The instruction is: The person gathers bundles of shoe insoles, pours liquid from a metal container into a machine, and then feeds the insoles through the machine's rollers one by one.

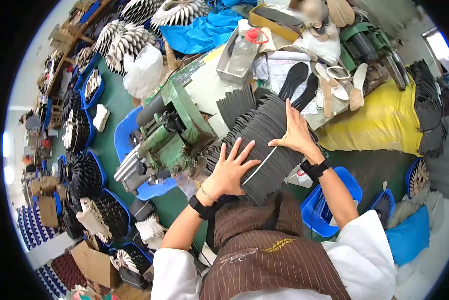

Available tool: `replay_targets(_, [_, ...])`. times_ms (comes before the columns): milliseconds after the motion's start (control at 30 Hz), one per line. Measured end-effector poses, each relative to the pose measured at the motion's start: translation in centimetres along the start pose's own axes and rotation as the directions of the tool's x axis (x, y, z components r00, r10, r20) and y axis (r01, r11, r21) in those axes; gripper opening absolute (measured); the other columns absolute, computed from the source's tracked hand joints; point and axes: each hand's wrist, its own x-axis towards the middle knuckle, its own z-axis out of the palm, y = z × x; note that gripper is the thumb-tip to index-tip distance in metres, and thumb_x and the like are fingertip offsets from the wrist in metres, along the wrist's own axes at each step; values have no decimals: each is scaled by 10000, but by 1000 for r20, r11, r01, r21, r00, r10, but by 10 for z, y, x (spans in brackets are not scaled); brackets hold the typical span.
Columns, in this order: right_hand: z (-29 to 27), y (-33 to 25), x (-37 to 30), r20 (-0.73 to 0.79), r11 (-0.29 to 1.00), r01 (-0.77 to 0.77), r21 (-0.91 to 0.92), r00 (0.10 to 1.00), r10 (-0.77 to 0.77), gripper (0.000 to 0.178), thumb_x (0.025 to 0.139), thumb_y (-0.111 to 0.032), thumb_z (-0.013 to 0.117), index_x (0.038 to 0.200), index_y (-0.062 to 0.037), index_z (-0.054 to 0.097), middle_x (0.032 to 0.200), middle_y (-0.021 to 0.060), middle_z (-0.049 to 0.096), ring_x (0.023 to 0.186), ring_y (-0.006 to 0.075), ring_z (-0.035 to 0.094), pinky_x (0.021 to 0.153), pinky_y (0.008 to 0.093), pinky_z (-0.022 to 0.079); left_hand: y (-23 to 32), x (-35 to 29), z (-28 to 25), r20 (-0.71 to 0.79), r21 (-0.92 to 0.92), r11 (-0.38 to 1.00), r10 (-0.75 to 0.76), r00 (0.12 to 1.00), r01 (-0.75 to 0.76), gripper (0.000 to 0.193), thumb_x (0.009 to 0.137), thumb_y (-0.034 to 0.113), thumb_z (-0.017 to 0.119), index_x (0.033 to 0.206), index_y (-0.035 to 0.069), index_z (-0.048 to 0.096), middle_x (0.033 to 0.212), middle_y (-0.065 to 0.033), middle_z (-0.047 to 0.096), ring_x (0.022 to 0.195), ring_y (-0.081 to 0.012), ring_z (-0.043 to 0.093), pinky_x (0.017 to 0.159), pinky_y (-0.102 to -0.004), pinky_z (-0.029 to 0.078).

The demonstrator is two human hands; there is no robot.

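Note:
A thick stack of dark grey, sole-shaped sheets (264,125) lies in front of me, its near end by my lap. A narrow white strip (259,165) runs slantwise across it. On the stack's left side rests my left hand (229,172), open, fingers spread, thumb near the strip's lower end. My right hand (297,132) is also open on the right side, fingers stretched away from me and thumb near the strip's upper end. Behind it lie loose black insoles (293,80). Another grey stack (235,106) sits just beyond.
A green machine (182,125) stands close on the left; another green machine (367,47) is at the back right. A grey box (229,70) holds a clear bottle with a red cap (247,47). A yellow sack (374,122) and blue bin (347,182) are on the right.

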Motion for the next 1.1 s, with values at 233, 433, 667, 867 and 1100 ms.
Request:
replay_targets(233, [6, -31, 12, 14, 982, -23, -188, 1000, 26, 1467, 436, -647, 825, 1508, -63, 13, 1464, 274, 229, 1310, 458, 330, 1043, 522, 315, 2, 68, 42, -602, -318, 880, -475, 642, 353, 612, 902, 290, 569, 1384, -22, 355, 1375, -223, 423, 1278, -362, 397, 1081, -472, 287])
replay_targets(433, [11, -17, 30, -55, 995, 23, -102, 998, -28, 1389, 488, -617, 826, 1495, -22, 77, 1475, 287, 218, 1326, 457, 304, 1054, 544, 271, -10, 60, 68, -620, -403, 843, -539, 570, 357, 634, 895, 291, 575, 1367, -65, 345, 1338, -244, 445, 1181, -372, 456, 996, -444, 347])
replay_targets(667, [18, -57, 10, -30, 947, 127, -296, 989, -142, 1382, 494, -548, 847, 1479, 30, 69, 1492, 306, 160, 1349, 456, 261, 1111, 575, 176, -17, 58, 79, -619, -520, 799, -596, 512, 302, 469, 866, 250, 590, 1203, -50, 459, 1215, -220, 499, 1115, -388, 469, 981, -456, 355])
replay_targets(867, [15, -27, 41, 11, 974, 40, -223, 999, -39, 1406, 472, -547, 856, 1489, 2, 56, 1487, 321, 151, 1350, 466, 254, 1108, 575, 178, -18, 63, 71, -599, -498, 799, -598, 532, 337, 482, 870, 197, 549, 1337, 99, 483, 1250, -194, 497, 1131, -359, 467, 997, -468, 344])
replay_targets(1100, [27, -40, 52, -13, 910, 54, -410, 998, -65, 1358, 472, -396, 860, 1510, -91, 38, 1453, 353, 183, 1314, 496, 285, 1112, 558, 200, -15, 67, 70, -611, -469, 805, -592, 525, 362, 491, 843, 186, 567, 1312, 70, 478, 1259, -192, 495, 1126, -354, 470, 996, -462, 340])
